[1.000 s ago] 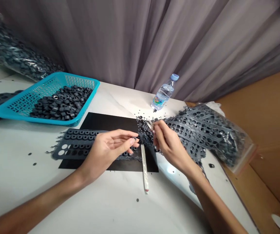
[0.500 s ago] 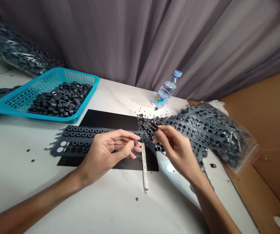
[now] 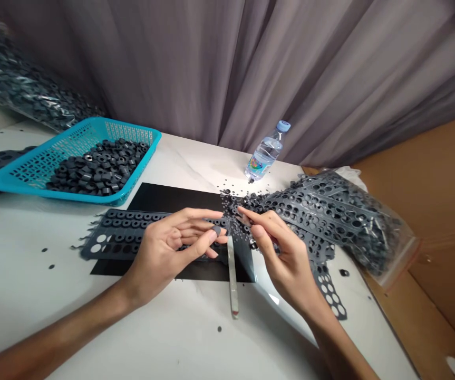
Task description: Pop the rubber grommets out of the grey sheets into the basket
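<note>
My left hand (image 3: 175,245) hovers over a grey rubber sheet (image 3: 124,232) dotted with round rings, which lies on a black mat (image 3: 180,199). Its thumb and fingers pinch a small dark ring (image 3: 216,230). My right hand (image 3: 278,248) is close beside it, fingers pinched on a thin, small tool whose tip (image 3: 241,214) points at the ring. A white stick-like tool (image 3: 232,274) lies on the mat between my wrists.
A turquoise basket (image 3: 25,177) of dark rings sits at the left. A plastic bag of punched grey sheets (image 3: 341,216) lies at the right, with a water bottle (image 3: 264,152) behind it. Small loose bits (image 3: 235,198) are scattered on the white table (image 3: 172,327). A curtain hangs behind.
My right hand has drawn nearer to my left hand, bringing the tool tip down toward the pinched ring. The left hand has barely moved.
</note>
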The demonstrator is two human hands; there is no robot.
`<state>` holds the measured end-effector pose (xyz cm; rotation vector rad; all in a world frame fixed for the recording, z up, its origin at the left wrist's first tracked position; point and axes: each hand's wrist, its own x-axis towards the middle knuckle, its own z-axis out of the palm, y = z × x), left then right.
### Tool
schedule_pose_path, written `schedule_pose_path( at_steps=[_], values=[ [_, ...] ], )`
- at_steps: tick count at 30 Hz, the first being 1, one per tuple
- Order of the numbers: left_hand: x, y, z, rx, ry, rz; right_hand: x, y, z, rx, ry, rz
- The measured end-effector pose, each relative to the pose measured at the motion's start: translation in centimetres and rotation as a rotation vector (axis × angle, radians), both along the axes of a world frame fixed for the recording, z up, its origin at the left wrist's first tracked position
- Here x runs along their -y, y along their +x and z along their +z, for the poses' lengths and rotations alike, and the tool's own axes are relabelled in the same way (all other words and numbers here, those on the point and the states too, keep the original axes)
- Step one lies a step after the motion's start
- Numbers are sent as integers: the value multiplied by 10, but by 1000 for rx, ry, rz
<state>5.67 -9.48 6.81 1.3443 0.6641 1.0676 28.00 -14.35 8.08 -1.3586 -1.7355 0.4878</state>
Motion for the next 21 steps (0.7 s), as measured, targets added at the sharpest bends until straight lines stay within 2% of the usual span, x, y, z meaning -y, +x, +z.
schedule_pose_path(
  at_steps=[4,12,21],
  values=[
    [1,-2,3,-25,26,-2,-1,-2,-3,5,3,1],
    [2,-1,6,3,-41,-6,3,-2,-6,-55,139,-28],
    [2,-3,0,-59,-11,63,5,-8,4,105,269,21]
  ],
)
